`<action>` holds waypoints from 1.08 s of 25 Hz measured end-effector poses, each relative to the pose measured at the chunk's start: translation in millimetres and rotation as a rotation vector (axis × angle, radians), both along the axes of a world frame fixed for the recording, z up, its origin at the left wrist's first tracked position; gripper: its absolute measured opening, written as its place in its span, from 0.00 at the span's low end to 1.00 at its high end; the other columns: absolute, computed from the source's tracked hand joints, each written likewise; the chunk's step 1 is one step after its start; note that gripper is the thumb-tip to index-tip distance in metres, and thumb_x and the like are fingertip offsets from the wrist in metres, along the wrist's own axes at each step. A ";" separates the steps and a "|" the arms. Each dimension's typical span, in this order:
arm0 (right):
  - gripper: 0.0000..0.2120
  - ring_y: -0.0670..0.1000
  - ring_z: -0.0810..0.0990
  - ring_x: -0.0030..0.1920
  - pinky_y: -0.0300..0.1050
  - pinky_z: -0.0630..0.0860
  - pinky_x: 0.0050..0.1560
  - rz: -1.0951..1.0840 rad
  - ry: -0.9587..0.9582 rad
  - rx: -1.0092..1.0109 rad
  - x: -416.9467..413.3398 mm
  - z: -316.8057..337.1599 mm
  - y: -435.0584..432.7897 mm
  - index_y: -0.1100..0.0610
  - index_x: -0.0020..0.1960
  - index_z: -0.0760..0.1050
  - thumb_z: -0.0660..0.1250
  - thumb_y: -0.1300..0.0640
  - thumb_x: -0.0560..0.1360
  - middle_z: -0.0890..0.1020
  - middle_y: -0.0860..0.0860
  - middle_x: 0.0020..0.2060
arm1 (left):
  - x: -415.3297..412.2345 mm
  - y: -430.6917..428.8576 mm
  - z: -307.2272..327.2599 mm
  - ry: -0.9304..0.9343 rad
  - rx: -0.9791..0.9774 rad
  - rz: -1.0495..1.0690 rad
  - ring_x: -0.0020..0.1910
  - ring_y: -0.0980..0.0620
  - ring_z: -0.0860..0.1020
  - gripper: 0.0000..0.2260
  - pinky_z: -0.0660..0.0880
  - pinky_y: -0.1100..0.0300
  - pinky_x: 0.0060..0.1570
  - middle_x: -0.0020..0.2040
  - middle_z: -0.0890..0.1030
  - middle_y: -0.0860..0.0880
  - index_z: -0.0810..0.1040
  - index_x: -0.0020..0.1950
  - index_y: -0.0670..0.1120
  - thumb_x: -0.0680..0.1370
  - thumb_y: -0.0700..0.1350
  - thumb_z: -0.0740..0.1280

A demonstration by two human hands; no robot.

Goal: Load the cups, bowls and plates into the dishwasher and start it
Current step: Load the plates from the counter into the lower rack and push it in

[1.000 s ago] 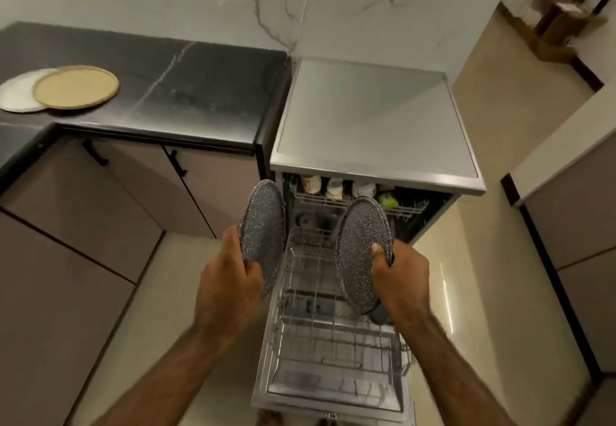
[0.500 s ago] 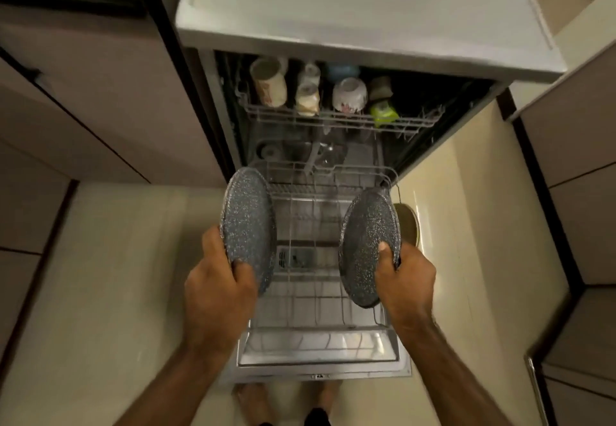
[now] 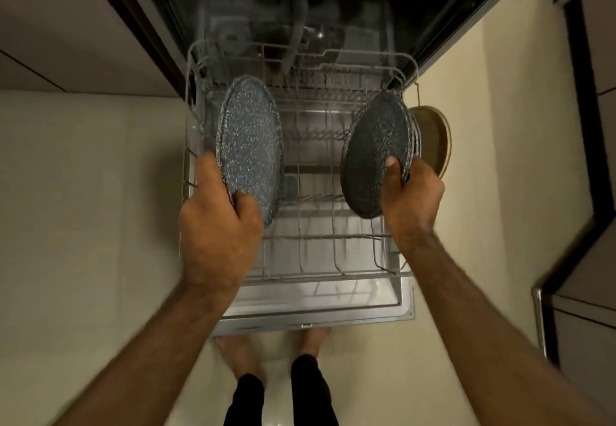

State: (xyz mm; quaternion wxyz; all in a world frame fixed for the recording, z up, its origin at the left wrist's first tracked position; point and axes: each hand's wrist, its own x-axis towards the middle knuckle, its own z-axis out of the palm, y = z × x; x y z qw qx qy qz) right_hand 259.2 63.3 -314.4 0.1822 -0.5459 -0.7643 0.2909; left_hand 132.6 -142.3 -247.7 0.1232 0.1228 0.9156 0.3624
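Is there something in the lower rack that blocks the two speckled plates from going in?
Nothing visible does. The lower rack below the left plate and the right plate is bare wire. A tan plate stands only at its right edge.

We see a pale cream tiled floor on both sides, brown flat-fronted cabinet doors at far left, and our dark trouser legs at the near edge.
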 end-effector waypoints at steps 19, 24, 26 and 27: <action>0.13 0.50 0.80 0.61 0.45 0.78 0.62 0.047 -0.012 -0.158 -13.2 -53.6 3.8 0.56 0.64 0.79 0.67 0.53 0.81 0.83 0.49 0.59 | 17.6 12.0 -38.5 -0.051 0.006 0.001 0.33 0.50 0.73 0.19 0.67 0.79 0.30 0.46 0.80 0.41 0.70 0.69 0.40 0.77 0.37 0.65; 0.14 0.50 0.81 0.60 0.47 0.79 0.61 0.004 0.020 -0.110 -8.4 -59.2 -1.4 0.57 0.64 0.79 0.68 0.52 0.80 0.84 0.51 0.59 | 22.1 9.5 -40.1 -0.049 0.004 -0.035 0.32 0.52 0.73 0.20 0.69 0.78 0.30 0.47 0.81 0.42 0.69 0.70 0.42 0.78 0.37 0.64; 0.17 0.50 0.80 0.61 0.46 0.78 0.62 0.021 0.009 -0.135 -7.0 -59.0 -0.2 0.56 0.65 0.78 0.70 0.52 0.79 0.83 0.51 0.60 | 23.5 8.9 -40.6 -0.058 0.014 -0.042 0.32 0.53 0.73 0.20 0.69 0.78 0.31 0.47 0.81 0.42 0.69 0.70 0.41 0.78 0.37 0.64; 0.19 0.50 0.79 0.62 0.46 0.78 0.63 0.030 0.004 -0.149 -6.6 -58.7 0.4 0.56 0.67 0.76 0.71 0.52 0.79 0.82 0.51 0.61 | 24.1 8.7 -40.6 -0.062 0.016 -0.041 0.32 0.52 0.73 0.20 0.69 0.78 0.31 0.47 0.81 0.42 0.70 0.70 0.41 0.78 0.37 0.64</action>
